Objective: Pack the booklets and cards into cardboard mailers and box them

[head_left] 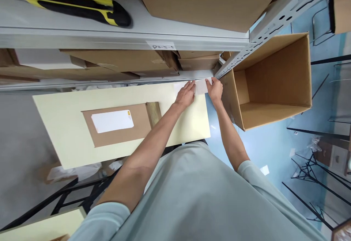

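A strip of white paper lies along the far right corner of the cream tabletop and juts past its right edge. My left hand rests on the paper's left part with fingers stretched out and lying flat. At the other end my right hand is closed, pinching the paper's right edge between thumb and fingers. Left of my forearm sits a flat brown cardboard package with a white label and a strip of tape at its right end.
An open, tall cardboard box stands right of the table, beside a perforated metal upright. Cardboard boxes fill the shelf behind. On the upper shelf lies a yellow-black utility knife. Black metal legs stand at right.
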A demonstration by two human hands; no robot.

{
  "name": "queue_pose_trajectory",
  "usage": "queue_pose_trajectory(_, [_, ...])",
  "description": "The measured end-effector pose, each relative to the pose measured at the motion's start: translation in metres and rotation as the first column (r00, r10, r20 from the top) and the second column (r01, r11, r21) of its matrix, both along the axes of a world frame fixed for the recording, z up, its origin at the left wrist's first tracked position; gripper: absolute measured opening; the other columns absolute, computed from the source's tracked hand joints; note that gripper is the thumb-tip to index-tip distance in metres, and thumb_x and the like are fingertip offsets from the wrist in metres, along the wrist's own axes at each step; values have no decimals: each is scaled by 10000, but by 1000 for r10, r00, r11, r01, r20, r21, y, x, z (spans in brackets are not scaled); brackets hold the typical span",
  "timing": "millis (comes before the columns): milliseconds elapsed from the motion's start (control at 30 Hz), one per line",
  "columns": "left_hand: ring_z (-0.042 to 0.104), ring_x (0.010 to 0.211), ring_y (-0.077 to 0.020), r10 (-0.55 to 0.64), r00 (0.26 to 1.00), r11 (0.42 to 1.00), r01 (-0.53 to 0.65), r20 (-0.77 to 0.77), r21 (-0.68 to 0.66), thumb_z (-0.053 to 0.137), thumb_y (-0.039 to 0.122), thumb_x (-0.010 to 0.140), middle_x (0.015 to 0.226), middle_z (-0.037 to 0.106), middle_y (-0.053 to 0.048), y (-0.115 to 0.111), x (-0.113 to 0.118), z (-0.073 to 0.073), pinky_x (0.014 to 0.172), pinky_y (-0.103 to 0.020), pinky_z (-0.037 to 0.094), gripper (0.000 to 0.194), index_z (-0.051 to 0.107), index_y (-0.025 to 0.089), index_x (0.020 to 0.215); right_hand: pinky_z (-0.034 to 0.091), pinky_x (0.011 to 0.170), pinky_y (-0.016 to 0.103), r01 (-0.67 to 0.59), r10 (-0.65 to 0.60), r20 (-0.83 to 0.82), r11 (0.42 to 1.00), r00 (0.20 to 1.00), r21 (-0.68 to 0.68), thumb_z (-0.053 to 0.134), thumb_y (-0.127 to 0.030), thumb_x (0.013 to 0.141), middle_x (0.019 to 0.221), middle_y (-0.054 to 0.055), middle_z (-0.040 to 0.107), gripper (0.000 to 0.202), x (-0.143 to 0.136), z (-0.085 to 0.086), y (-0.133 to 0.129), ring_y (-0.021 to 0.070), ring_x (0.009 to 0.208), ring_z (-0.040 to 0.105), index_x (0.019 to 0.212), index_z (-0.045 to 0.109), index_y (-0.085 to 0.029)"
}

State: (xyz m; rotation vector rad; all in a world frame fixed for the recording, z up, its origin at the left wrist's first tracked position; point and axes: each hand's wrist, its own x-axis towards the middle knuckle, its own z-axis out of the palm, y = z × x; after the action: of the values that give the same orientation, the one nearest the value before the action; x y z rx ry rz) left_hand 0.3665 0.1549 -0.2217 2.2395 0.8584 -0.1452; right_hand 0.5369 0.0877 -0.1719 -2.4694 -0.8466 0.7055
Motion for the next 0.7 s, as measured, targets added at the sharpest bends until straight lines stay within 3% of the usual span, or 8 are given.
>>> queue_pose_trajectory(133, [248, 1732, -353, -79, 992, 996, 74, -95, -59, 457, 77, 957, 1845, 297, -118, 3, 2, -16, 1356, -585, 374, 764, 447, 134, 1719, 537, 938, 358, 75, -72, -87, 996, 994, 38, 642, -413, 1054, 834, 35, 696, 288, 14, -24, -13, 254, 913, 679, 827, 586, -245])
queue_pose_trajectory(200, [240, 1733, -367, -61, 994, 996, 55, -91, -70, 429, 60, 957, 1845, 295, -121, 2, 4, -21, 1343, -610, 379, 745, 481, 134, 1697, 563, 940, 372, 232, -224, -148, 972, 963, 39, 668, -378, 1010, 807, 42, 710, 265, 15, -38, -30, 262, 917, 699, 795, 591, -243])
queue_pose_trajectory(300, [257, 1727, -377, -8, 998, 994, 2, -59, -106, 484, 84, 944, 1830, 333, -153, 2, 8, -21, 1356, -592, 363, 718, 527, 113, 1659, 597, 920, 399, 564, -551, -197, 825, 811, 13, 648, -335, 953, 779, 66, 724, 219, 3, -49, -73, 284, 925, 713, 765, 596, -234])
queue_pose_trajectory(400, [264, 1724, -392, 66, 998, 987, -65, 0, -147, 585, 174, 947, 1796, 387, -215, -3, 12, -6, 1389, -583, 289, 633, 605, 76, 1572, 616, 917, 427, 690, -667, -225, 723, 710, 31, 611, -423, 965, 789, 75, 724, 278, -24, -39, -115, 286, 910, 699, 790, 626, -208])
queue_pose_trajectory(500, [334, 1701, -376, 305, 944, 935, -272, 124, -228, 620, 385, 1017, 1730, 491, -241, -27, 8, 27, 1402, -575, 246, 498, 700, 107, 1423, 626, 974, 451, 623, -605, -151, 750, 782, 222, 543, -548, 1032, 909, 97, 750, 423, -58, -11, -136, 288, 970, 724, 890, 710, -187])
queue_pose_trajectory(567, [545, 1567, -350, 549, 819, 779, -430, 166, -456, 573, 592, 1049, 1576, 652, -228, -51, -6, 58, 1328, -542, 407, 533, 739, 162, 1317, 609, 1072, 459, 431, -430, -94, 815, 898, 386, 499, -560, 1080, 1114, 136, 779, 461, -83, 11, -137, 295, 1125, 744, 1043, 783, -198])
queue_pose_trajectory(633, [728, 1321, -336, 705, 700, 502, -378, 115, -778, 513, 786, 1014, 1353, 774, -206, -76, -30, 90, 1145, -522, 588, 673, 754, 188, 1209, 565, 1182, 472, 141, -129, -59, 865, 990, 482, 507, -526, 1102, 1331, 156, 761, 439, -111, 33, -134, 297, 1302, 716, 1217, 805, -226])
queue_pose_trajectory(700, [778, 1158, -302, 802, 596, 281, -313, 42, -907, 703, 818, 879, 1200, 811, -155, -94, -63, 121, 1033, -460, 646, 653, 755, 201, 1087, 510, 1271, 498, -156, 216, -60, 845, 975, 512, 589, -484, 1078, 1478, 159, 717, 419, -140, 53, -132, 307, 1453, 644, 1359, 780, -239])
